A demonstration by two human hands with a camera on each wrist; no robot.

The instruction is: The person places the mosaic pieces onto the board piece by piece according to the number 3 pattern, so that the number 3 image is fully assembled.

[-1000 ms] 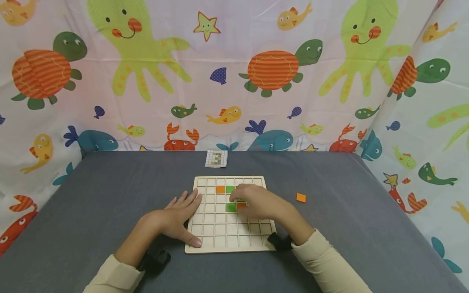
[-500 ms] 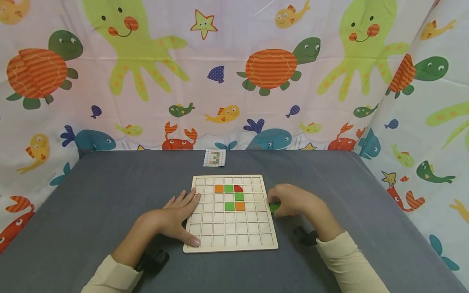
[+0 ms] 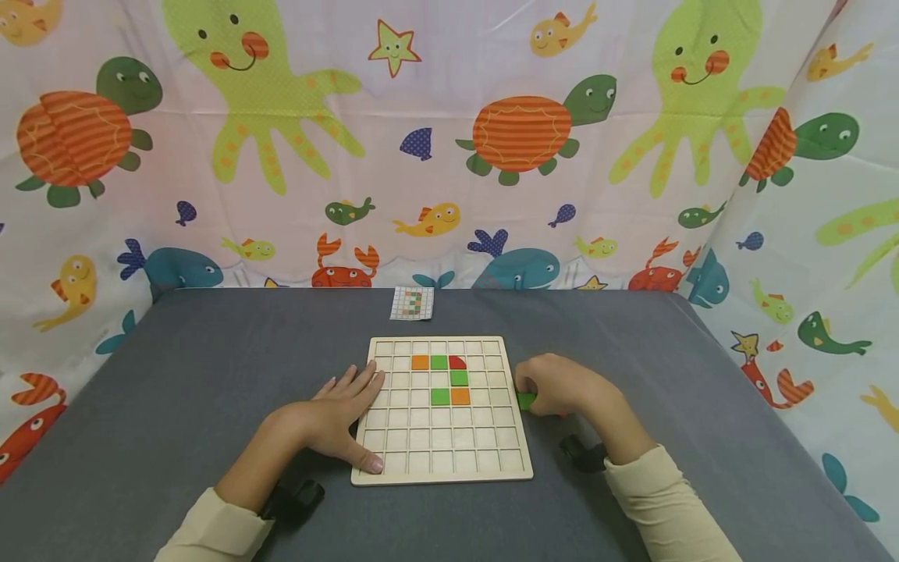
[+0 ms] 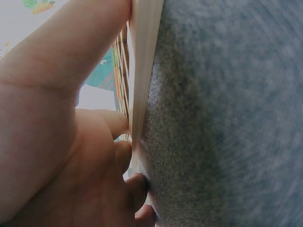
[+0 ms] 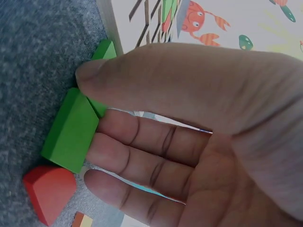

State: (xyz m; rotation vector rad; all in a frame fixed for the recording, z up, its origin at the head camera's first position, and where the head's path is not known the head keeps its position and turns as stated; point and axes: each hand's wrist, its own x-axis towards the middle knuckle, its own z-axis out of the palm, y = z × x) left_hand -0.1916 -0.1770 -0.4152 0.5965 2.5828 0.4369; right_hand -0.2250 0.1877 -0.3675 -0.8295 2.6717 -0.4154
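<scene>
My left hand lies with spread fingers on the left edge of the wooden grid board, its thumb at the lower left corner. Beside the board's right edge, my right hand pinches a green tile on the cloth. In the right wrist view the thumb covers part of that green tile. A second green tile touches the fingertips, and a red tile lies just beyond it. Set in the grid are an orange tile, a red tile with one rounded corner and several others.
A small card printed with a coloured grid pattern lies behind the board. Grey cloth covers the table. A sea-animal curtain hangs along the back and the right side.
My right hand has moved right, off the grid to the tiles beside the board, and uncovered the tiles set there. It now hides the loose orange tile's spot. My left hand stays put.
</scene>
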